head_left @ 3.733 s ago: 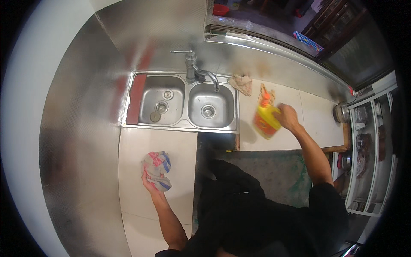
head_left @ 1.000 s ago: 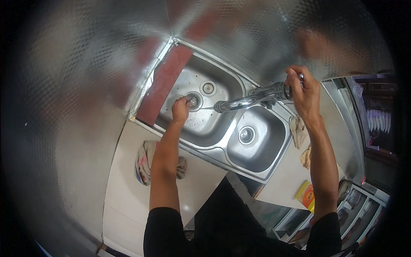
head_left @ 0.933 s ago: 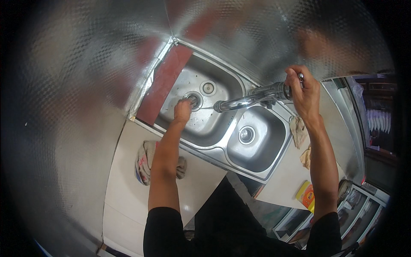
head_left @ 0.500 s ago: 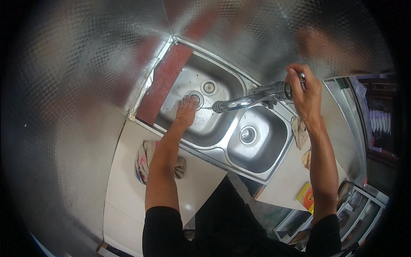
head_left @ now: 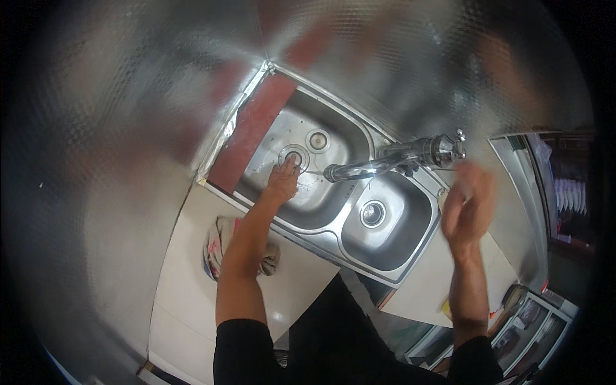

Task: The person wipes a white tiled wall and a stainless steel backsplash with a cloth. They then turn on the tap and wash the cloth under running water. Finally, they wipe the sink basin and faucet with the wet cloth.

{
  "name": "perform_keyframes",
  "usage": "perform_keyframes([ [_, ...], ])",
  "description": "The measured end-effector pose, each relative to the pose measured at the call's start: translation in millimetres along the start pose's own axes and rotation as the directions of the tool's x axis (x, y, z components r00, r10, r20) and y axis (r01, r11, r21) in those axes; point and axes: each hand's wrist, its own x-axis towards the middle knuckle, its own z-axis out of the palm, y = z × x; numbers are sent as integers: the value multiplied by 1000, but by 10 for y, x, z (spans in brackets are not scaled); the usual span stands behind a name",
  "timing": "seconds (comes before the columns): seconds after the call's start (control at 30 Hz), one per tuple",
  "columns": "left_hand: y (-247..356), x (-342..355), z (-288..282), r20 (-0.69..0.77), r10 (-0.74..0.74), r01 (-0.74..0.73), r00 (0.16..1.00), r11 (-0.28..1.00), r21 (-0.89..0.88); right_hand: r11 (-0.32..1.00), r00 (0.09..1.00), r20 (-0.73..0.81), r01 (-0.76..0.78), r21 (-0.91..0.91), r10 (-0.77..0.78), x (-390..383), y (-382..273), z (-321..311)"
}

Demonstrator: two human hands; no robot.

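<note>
My left hand (head_left: 282, 181) reaches into the large basin (head_left: 330, 208) of a steel double sink. Its fingers are stretched over a round metal drain fitting (head_left: 293, 154), touching it; whether they grip it is hidden. A second round metal piece (head_left: 317, 140) lies just behind. The chrome faucet (head_left: 372, 168) points its spout toward my left hand, and a thin line of water runs from it. My right hand (head_left: 471, 202), blurred by motion, hovers empty just in front of the faucet handle (head_left: 459, 144), thumb and fingers apart.
The small basin (head_left: 401, 240) with its own drain sits at the right. A reddish-brown board (head_left: 247, 138) covers the sink's left end. A crumpled cloth (head_left: 221, 247) lies on the counter beside my left forearm. Shiny metal-lined walls (head_left: 398, 70) enclose the sink.
My right hand has let go of the faucet handle and moved down toward me. My left hand stays at the drain fitting, its fingers slightly shifted. The view has moved a little.
</note>
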Motion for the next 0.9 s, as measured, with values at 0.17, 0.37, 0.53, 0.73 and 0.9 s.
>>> perform_keyframes([
  [0.17,60,-495,-647,37,-68,74,997,976,-203,908,706,686,-385,165,175,-908,-258,1101],
  [0.37,-177,-1114,-603,-313,-84,8,946,972,-237,959,535,826,-283,-24,178,-1187,438,3281],
  [0.53,-33,-1252,-674,-440,-117,-18,890,957,-291,982,589,795,-185,-44,147,-1188,613,4016],
  [0.73,-36,-1248,-721,-426,-159,16,891,947,-320,987,451,884,-145,-62,122,-1366,569,4002],
  [0.9,-15,-1193,-727,-449,-167,21,878,950,-312,999,302,953,-42,-12,24,-1350,766,3817],
])
